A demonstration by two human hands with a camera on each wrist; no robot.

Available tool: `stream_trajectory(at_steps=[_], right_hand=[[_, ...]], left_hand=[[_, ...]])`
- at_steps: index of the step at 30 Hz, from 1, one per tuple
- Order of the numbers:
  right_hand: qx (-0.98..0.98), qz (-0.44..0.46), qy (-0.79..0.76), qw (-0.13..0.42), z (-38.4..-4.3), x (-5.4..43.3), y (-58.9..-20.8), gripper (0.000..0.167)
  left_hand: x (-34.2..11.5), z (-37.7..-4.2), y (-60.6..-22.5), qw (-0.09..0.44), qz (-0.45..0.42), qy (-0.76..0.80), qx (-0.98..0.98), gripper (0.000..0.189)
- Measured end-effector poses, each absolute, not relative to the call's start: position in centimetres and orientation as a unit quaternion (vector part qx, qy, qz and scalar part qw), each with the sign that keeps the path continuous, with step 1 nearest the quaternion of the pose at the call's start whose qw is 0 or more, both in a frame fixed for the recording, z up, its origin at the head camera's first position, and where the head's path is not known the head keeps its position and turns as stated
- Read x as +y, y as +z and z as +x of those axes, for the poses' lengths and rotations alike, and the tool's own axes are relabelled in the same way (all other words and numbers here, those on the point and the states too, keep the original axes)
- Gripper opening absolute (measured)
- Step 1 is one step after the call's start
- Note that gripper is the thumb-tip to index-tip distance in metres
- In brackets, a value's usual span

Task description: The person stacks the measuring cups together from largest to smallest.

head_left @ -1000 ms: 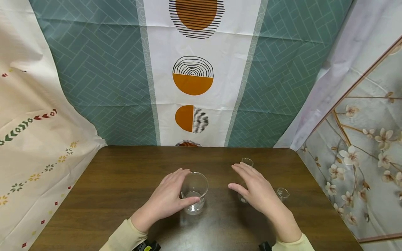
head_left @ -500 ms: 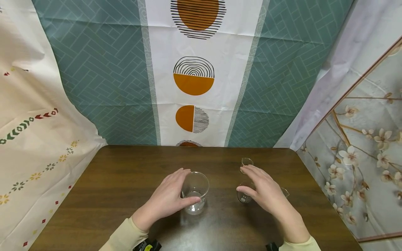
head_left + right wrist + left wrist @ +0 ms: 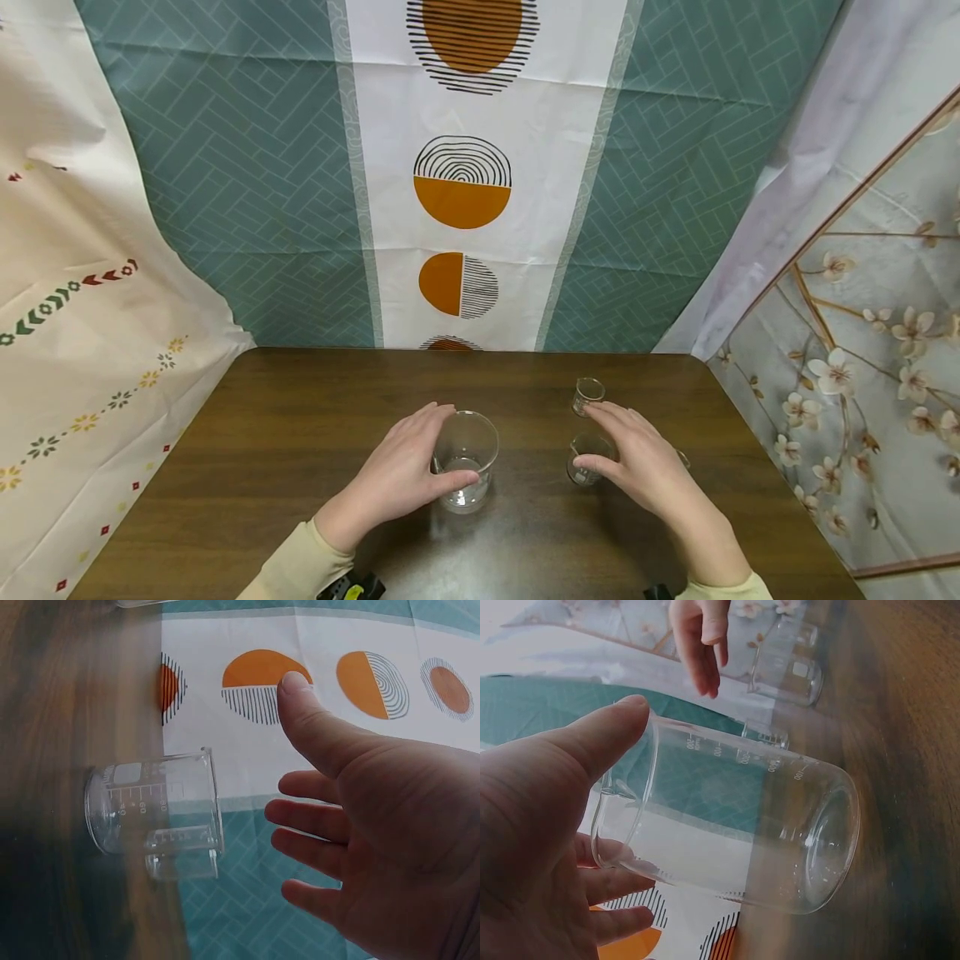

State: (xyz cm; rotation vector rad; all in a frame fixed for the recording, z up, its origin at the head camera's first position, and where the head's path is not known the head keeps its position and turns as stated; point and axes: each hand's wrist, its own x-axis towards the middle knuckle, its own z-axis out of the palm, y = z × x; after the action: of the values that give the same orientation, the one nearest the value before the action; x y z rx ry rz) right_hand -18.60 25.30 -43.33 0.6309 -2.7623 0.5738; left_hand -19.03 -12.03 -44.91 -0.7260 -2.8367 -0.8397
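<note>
My left hand [image 3: 405, 467] curves round the upper part of a large clear glass beaker [image 3: 476, 454], thumb at the near side and fingers at the far side of its rim. In the left wrist view the thumb tip meets the rim of this upright beaker [image 3: 727, 817], which carries white markings. Over a medium beaker [image 3: 588, 471] hovers my right hand [image 3: 645, 458], fingers loosely extended and spread from the thumb. The right wrist view shows a gap between that hand [image 3: 375, 802] and the medium beaker [image 3: 142, 795].
A small beaker [image 3: 588, 395] stands farther back, just beyond the right fingertips. Another glass vessel [image 3: 683, 459] is mostly hidden behind the right hand. The brown wooden table [image 3: 315, 392] ends at a patterned cloth backdrop [image 3: 270, 208].
My right hand has shifted right and slightly nearer, uncovering the small and medium beakers and covering more of the rightmost glass. The left hand and large beaker stay in place.
</note>
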Motion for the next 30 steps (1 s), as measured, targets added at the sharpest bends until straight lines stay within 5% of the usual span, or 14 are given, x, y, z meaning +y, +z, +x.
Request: stream_trajectory(at_steps=[16, 30], right_hand=[[-0.956, 0.197, 0.197, 0.095, -17.7, 26.1, -43.6, 0.082], [-0.958, 0.187, 0.197, 0.089, -17.3, 26.5, -44.4, 0.07]], left_hand=[[-12.0, -19.1, -44.8, 0.042, -0.237, -0.275, -0.931, 0.098], [-11.9, -19.0, -44.8, 0.047, -0.242, -0.276, -0.929, 0.097]])
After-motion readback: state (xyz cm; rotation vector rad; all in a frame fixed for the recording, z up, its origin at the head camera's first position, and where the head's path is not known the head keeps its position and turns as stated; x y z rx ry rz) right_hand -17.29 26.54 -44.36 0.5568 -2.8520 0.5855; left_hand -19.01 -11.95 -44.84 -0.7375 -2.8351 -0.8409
